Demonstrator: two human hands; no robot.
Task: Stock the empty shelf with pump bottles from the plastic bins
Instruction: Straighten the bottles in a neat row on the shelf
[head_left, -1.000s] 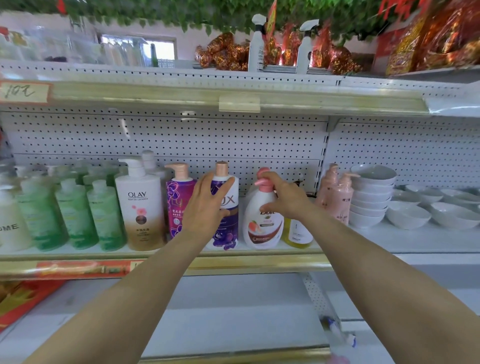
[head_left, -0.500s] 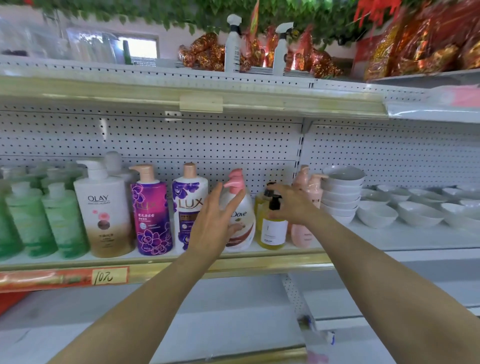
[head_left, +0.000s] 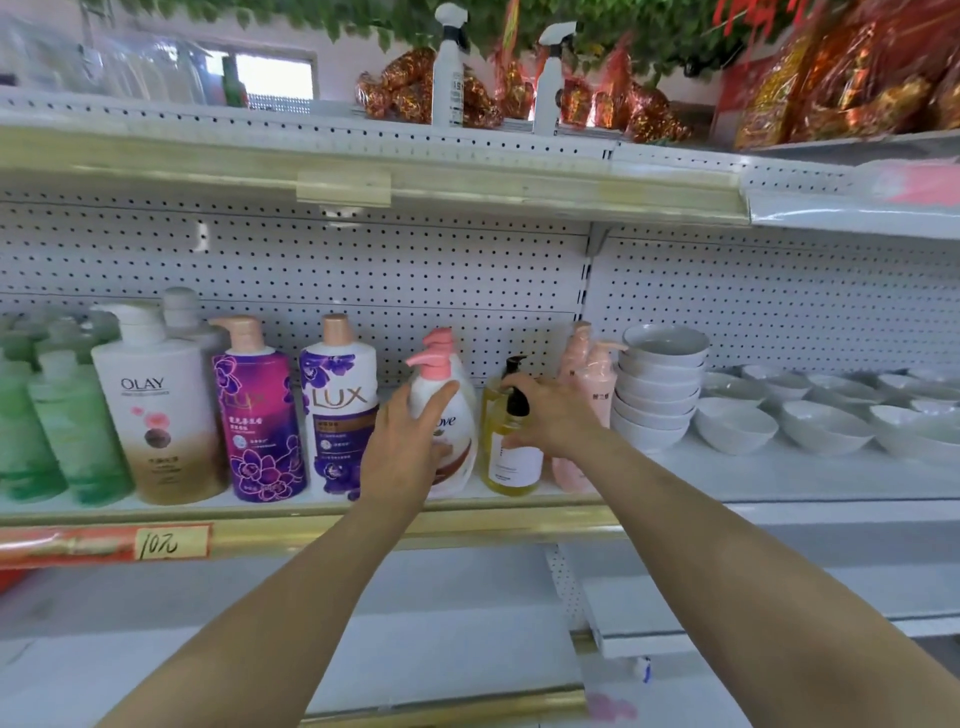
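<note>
The white Dove bottle (head_left: 449, 415) with a pink pump stands upright on the shelf (head_left: 467, 517), near its front edge, and the left hand (head_left: 402, 449) lies against its front with the fingers spread open — pressed flat to the label rather than closed around it. Just to its right stands a yellow bottle (head_left: 506, 452) with a black pump and a white label; the right hand (head_left: 553, 413) is cupped over its top and right side, thumb low on the label, fingers curled loosely near the pump. Whether that hand truly grips the bottle I cannot tell.

Touching or nearly touching the right hand's far side are two pale pink bottles (head_left: 592, 384), one behind the other. Left of the Dove bottle the row runs on: a white-and-purple LUX bottle (head_left: 337, 410), a magenta LUX bottle (head_left: 257, 415), a white and gold OLAY bottle (head_left: 156, 410), then green bottles (head_left: 57, 426) at the frame's edge.

Past the pink bottles — in the next bay — a stack of white bowls (head_left: 660, 384) stands beside more bowls laid singly. A yellow price tag (head_left: 163, 543) marked in handwriting sits on the shelf's gold front strip.
</note>
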